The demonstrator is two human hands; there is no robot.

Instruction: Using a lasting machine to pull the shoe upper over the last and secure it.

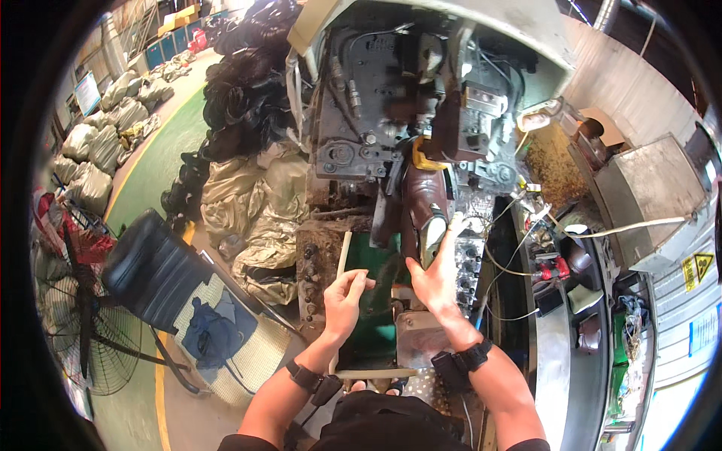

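Counts around the shoe machine

There was one brown leather boot [423, 197] mounted on one big grey metal machine [391, 98], one thin pale stick [343, 254], one black padded chair [150, 270], one black wire-caged floor fan [79, 331], two black wrist straps [472, 355], and two bare hands at work: left hand [344, 297], right hand [435, 276].

Yellow triangular warning sign [698, 268] on right cabinet, perhaps a screen [87, 92] far left, stuffed sacks [94, 161] beneath
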